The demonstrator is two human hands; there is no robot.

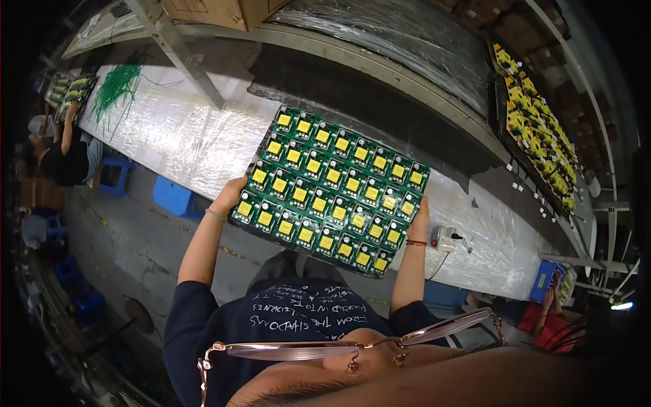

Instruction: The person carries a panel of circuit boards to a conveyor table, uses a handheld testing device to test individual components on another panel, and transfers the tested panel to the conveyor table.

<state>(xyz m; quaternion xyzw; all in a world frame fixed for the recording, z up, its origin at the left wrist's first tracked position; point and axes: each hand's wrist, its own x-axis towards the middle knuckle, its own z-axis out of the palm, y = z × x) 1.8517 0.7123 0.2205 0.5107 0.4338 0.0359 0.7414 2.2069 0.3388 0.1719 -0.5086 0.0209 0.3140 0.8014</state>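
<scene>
Between my two hands is a dark tray carrying several rows of green circuit boards, each with a yellow block-shaped component on top. My left hand grips the tray's left edge, its wrist wearing a thin band. On the opposite short edge, my right hand is closed round the side, with a red band at the wrist. The tray is held in front of my body, slightly slanted, over the near side of the bench. My fingers under the tray are hidden.
The film-covered bench runs across, with a metal post and green strands at left. A white box with a black plug sits right. Yellow parts fill a far-right panel. Co-workers sit at both ends; blue stools stand nearby.
</scene>
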